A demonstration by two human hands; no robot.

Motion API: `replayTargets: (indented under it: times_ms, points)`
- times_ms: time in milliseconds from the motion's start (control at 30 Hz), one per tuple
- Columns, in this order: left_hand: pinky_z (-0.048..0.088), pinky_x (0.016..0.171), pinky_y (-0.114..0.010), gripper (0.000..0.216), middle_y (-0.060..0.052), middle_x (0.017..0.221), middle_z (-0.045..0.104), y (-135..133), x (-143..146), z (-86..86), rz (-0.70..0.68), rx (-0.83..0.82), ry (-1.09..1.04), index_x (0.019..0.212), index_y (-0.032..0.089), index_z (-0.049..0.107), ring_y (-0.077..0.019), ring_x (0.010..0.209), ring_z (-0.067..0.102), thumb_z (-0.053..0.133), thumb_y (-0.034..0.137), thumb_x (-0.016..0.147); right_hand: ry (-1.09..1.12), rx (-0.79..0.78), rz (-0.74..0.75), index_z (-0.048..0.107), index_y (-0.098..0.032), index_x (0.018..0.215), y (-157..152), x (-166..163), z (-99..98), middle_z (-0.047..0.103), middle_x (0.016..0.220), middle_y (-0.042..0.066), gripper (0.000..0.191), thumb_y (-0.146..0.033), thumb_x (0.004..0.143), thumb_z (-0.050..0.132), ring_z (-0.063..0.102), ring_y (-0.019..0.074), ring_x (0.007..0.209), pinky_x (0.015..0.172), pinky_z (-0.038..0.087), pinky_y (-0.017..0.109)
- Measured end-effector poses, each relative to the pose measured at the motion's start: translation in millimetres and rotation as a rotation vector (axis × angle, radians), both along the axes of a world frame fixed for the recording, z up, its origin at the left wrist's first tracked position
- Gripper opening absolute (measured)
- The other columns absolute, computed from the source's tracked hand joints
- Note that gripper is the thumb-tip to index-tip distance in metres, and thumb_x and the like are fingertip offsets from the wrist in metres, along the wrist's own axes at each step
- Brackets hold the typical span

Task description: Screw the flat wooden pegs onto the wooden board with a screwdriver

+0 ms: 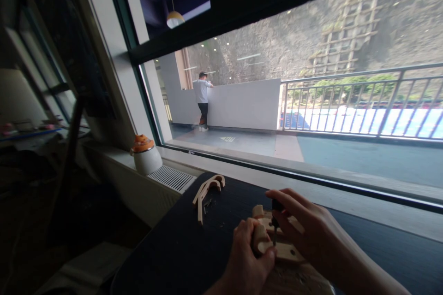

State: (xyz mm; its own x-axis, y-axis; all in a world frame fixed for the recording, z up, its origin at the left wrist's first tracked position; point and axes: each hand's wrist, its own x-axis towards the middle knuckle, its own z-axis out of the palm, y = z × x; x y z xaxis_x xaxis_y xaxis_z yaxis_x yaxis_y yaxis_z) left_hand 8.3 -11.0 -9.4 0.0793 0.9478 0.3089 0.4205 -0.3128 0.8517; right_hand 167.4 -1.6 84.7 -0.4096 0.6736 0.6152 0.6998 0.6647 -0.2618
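My right hand is closed around the dark handle of a screwdriver. Its shaft points down onto a light wooden piece that has dark holes or screw heads in it. My left hand grips the near left end of this wooden assembly, with the thumb close to the screwdriver tip. A rounded wooden part sits under my left fingers. Whether a screw is under the tip is too small to tell. Beneath the wood lies a wrinkled, clear-looking plastic wrapping.
Two curved, hook-shaped wooden pieces lie on the dark table, with several small screws beside them. A white pot with an orange top stands on the sill by a vent grille. Behind the window, a person leans on a wall.
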Motion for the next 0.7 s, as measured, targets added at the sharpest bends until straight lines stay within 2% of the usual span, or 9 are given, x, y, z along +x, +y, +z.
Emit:
replayTargets:
  times_ms: [233, 467, 700]
  points:
    - [0.040, 0.078, -0.027, 0.018, 0.000, 0.084, 0.060, 0.2, 3.2, 0.3, -0.015, -0.060, -0.116, 0.082, 0.020, 0.052, -0.0175, 0.081, 0.055, 0.058, 0.008, 0.069, 0.008, -0.056, -0.013, 0.055, -0.027, 0.120, 2.3, 1.2, -4.0, 0.066, 0.112, 0.007, 0.031, -0.022, 0.091, 0.044, 0.069, 0.0156, 0.078, 0.065, 0.054, 0.025]
    - [0.041, 0.074, -0.025, 0.019, 0.000, 0.082, 0.058, 0.0, 4.3, 2.6, -0.045, -0.059, -0.203, 0.081, 0.019, 0.052, -0.0159, 0.078, 0.053, 0.058, 0.007, 0.069, 0.033, -0.013, 0.030, 0.058, -0.024, 0.117, 0.9, 1.7, 2.2, 0.068, 0.107, 0.006, 0.029, -0.022, 0.091, 0.045, 0.068, 0.0130, 0.076, 0.065, 0.053, 0.022]
    - [0.041, 0.071, -0.024, 0.015, 0.000, 0.080, 0.057, -0.5, 5.2, 4.9, -0.046, -0.076, -0.256, 0.079, 0.018, 0.052, -0.0146, 0.074, 0.051, 0.059, 0.008, 0.070, 0.031, -0.010, 0.063, 0.058, -0.023, 0.120, -0.3, 3.2, 3.6, 0.067, 0.112, 0.009, 0.032, -0.022, 0.092, 0.042, 0.068, 0.0137, 0.083, 0.068, 0.052, 0.022]
